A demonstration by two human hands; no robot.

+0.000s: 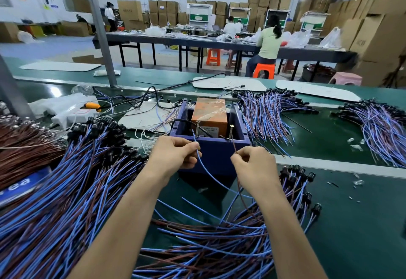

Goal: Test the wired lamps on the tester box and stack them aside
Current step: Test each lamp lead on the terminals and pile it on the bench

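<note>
Your left hand (175, 153) pinches the blue wire (206, 173) and your right hand (252, 164) pinches the brown wire (234, 147), both just in front of the purple tester box (211, 150). The wire ends reach toward its two upright screws (198, 127); I cannot tell whether they touch. If an end slips off, a good lamp may read dead. The lamp itself is lost among the loose leads (219, 245) by your right arm, so tugging could snag neighbours.

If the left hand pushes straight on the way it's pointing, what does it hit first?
Likely the near wall of the purple tester box, just ahead of the left hand pinching the blue wire; depth is unclear.
</note>
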